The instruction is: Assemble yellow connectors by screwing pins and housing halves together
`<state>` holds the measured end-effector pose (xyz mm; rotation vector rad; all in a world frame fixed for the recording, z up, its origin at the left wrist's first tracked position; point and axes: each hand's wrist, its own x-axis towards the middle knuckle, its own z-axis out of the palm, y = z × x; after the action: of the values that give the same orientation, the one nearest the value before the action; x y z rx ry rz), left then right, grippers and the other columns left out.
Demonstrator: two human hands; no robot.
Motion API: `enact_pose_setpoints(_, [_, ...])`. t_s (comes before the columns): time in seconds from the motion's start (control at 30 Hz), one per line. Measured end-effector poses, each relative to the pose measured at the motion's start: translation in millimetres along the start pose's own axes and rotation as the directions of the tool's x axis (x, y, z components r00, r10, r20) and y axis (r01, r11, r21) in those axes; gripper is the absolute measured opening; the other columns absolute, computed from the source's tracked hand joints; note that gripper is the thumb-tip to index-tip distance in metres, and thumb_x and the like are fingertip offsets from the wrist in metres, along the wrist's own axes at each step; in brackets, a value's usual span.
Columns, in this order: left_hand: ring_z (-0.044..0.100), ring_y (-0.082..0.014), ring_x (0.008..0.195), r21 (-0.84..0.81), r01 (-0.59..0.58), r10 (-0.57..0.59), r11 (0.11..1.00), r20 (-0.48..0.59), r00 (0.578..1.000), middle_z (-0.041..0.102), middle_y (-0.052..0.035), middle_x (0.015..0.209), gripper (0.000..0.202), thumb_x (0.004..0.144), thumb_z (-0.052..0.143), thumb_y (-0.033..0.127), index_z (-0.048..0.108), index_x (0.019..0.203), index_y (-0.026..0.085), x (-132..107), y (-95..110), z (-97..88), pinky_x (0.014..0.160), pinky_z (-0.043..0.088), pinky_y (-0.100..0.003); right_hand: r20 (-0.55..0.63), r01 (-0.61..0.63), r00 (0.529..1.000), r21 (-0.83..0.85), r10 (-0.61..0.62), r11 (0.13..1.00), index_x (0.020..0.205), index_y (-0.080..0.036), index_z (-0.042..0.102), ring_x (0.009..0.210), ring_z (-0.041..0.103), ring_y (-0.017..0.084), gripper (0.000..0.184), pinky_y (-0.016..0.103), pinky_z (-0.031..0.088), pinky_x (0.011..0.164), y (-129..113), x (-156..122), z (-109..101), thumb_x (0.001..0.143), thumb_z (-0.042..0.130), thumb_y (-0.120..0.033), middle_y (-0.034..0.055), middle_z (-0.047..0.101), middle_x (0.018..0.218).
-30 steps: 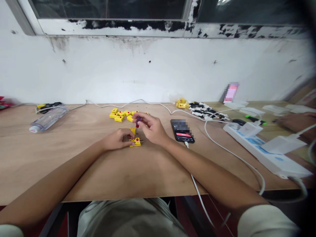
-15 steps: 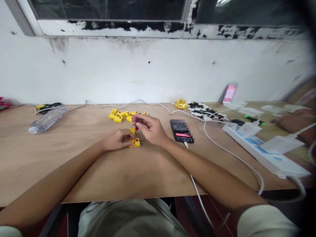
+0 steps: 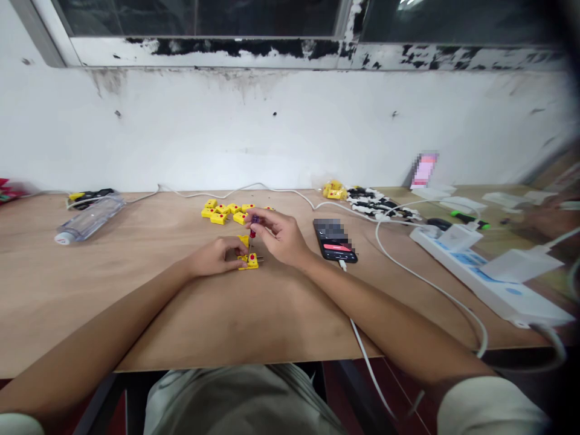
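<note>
My left hand [image 3: 216, 255] rests on the wooden table [image 3: 136, 284], fingers curled around a small yellow plug-like part with a red dot [image 3: 251, 261]. My right hand [image 3: 278, 237] is just above and to the right of it, pinching a small screwdriver with a purple and red handle [image 3: 253, 225] held upright, its tip pointing down at the yellow part. A pile of several more yellow parts [image 3: 226, 211] lies just behind both hands.
A phone [image 3: 334, 240] on a white cable lies right of my hands. A white power strip [image 3: 480, 272] with chargers sits at the right. A clear bottle [image 3: 88, 219] lies at the left, more yellow and black-white parts [image 3: 362, 200] at the back. Another person's hand [image 3: 548, 223] is at the far right.
The right hand has twisted the screwdriver slightly between its fingers; both hands stay in nearly the same place. The other person's hand at the far right has shifted a little.
</note>
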<state>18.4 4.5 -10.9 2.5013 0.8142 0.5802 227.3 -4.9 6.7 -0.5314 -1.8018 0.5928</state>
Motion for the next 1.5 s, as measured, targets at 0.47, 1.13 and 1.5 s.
enact_pose_setpoints(0.47, [0.063,-0.0191,0.089,0.015,-0.008,0.008,1.000,-0.009,1.000,0.068,-0.0049,0.097,0.018,0.086,0.061,0.033,0.063,0.096,0.018,-1,-2,1.5,0.083,0.050,-0.030,0.041,0.129,0.992,-0.178,-0.123,0.976,0.105,-0.023,0.071,0.083,0.067,0.016,0.019,0.035,0.057,0.082,-10,3,-4,0.088,0.062,-0.023,0.0046,0.072,0.096])
enact_pose_setpoints(1.13, [0.064,-0.0189,0.091,0.000,0.005,-0.005,1.000,-0.003,1.000,0.069,-0.0043,0.099,0.018,0.086,0.063,0.031,0.064,0.098,0.018,-2,-2,1.4,0.083,0.049,-0.029,0.091,-0.104,0.992,0.186,0.089,0.977,0.095,-0.022,0.074,0.096,0.065,0.015,0.015,0.033,0.057,0.085,-9,7,-1,0.081,0.069,-0.022,0.0044,0.070,0.102])
enact_pose_setpoints(1.5, [0.062,-0.0186,0.090,0.014,0.009,-0.010,1.000,0.008,1.000,0.068,-0.0040,0.098,0.018,0.086,0.062,0.031,0.063,0.097,0.017,-2,-1,0.6,0.082,0.048,-0.029,0.124,-0.095,0.990,0.213,0.069,0.973,0.103,-0.022,0.074,0.091,0.065,0.014,0.020,0.030,0.055,0.080,-13,8,-5,0.086,0.064,-0.025,0.0050,0.070,0.096])
